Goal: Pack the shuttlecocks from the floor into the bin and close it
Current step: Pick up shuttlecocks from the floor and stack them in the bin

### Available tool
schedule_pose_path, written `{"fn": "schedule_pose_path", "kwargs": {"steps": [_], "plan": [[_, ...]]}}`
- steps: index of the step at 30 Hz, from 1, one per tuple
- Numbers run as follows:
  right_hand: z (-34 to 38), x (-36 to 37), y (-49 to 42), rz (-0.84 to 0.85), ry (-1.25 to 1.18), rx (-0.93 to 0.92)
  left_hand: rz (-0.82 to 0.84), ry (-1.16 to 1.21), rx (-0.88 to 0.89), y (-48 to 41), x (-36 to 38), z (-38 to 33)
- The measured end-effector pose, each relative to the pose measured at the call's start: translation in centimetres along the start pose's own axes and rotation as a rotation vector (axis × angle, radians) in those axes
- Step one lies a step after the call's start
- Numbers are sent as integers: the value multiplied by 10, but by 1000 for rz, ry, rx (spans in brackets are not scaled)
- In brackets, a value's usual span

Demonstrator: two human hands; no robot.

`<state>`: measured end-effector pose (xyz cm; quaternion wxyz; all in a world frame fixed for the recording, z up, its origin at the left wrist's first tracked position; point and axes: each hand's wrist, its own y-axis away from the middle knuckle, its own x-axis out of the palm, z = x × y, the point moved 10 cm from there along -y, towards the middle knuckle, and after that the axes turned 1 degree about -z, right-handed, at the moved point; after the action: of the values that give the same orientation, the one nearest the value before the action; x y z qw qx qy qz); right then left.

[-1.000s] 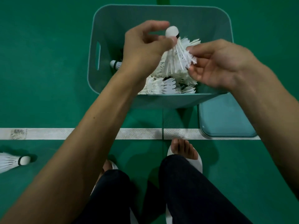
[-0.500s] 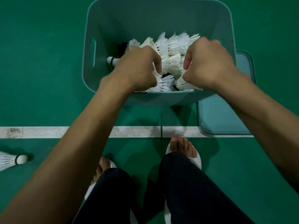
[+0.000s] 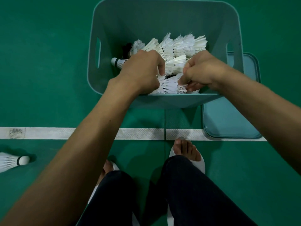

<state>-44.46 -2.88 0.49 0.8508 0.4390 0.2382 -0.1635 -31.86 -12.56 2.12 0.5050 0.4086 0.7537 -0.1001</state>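
Green sports flooring fills the frame, crossed by a white court line [image 3: 65,133] running left to right through the middle. A teal bin [image 3: 162,15] stands open in the upper centre, and its lid [image 3: 228,121] lies flat on the floor just beside it, at centre right.

Inside the bin sits a heap of white feather shuttlecocks [image 3: 180,46], skirts fanned upward; one lies on its side with its cork toward the left wall. One loose shuttlecock [image 3: 13,161] remains on the floor at the lower left edge, well apart from the bin.

Both hands are down among the heap. The left hand [image 3: 143,72] is curled, fingers buried in feathers; whether it grips any single piece cannot be determined. The right hand [image 3: 203,70] is closed to a loose fist, its fingertips [image 3: 189,86] touching the feather tips near the front wall; its hold likewise cannot be confirmed.

Assessment: these items are very light and will shift at a touch. The feather skirts are brittle and crush or split under pressure; the cork base is the firm part. Recommended hold is at the cork or the banded collar above it, with light pressure only.
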Motion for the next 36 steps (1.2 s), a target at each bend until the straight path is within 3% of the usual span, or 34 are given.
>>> {"fn": "schedule_pose_path", "kwargs": {"steps": [6,10,13,16,21,24,29,32,36], "plan": [[20,-36,21,-195,214,-155,-38,152,59,24,-31,-7],[60,-65,71,-472,207,-415,-399,430,65,84,-99,18],[100,-42,114,-531,89,-641,-717,568,-41,148,-118,75],[146,14,144,-445,19,-838,-875,649,-291,200,-96,147],[199,124,171,-201,27,-1031,-894,681,-580,256,-54,233],[210,203,168,2,144,-1047,-929,659,-731,292,-43,269],[207,335,143,308,491,-993,-1201,525,-1290,393,-20,323],[217,394,137,358,668,-1027,-1096,628,-1609,424,7,357],[243,470,143,435,799,-1131,-931,734,-1700,419,29,396]]}}
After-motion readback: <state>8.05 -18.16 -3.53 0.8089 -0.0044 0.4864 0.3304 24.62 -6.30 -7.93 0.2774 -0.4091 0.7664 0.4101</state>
